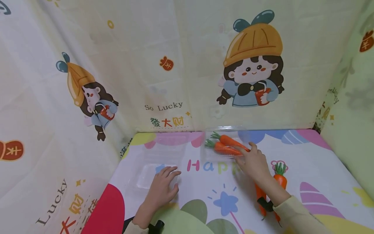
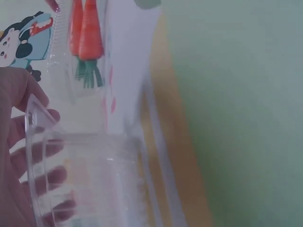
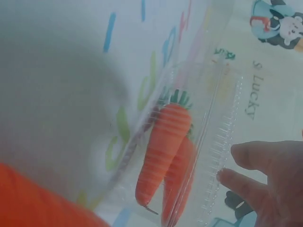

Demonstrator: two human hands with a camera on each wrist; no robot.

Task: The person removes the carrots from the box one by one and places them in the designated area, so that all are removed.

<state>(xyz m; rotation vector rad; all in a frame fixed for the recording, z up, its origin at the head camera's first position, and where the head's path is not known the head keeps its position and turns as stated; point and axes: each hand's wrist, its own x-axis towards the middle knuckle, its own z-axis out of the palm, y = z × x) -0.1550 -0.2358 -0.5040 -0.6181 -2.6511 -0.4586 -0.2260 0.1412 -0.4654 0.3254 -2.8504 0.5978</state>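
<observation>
Two orange toy carrots (image 1: 230, 142) with green tops lie side by side in a clear plastic box (image 3: 227, 127) at the back of the table. My right hand (image 1: 255, 164) reaches over the front right of that box. In the right wrist view its fingertips (image 3: 227, 176) are right at the box's ribbed edge, with no carrot in them. My left hand (image 1: 162, 188) is at a second clear box (image 1: 140, 175), which stands at the left with no carrots in it. Its loosely spread fingers (image 2: 54, 179) show through the clear plastic in the left wrist view.
Two more carrots (image 1: 281, 180) lie on the printed tablecloth (image 1: 198, 188), partly under my right forearm. A cloth backdrop (image 1: 198, 48) with cartoon figures hangs behind and at both sides of the table.
</observation>
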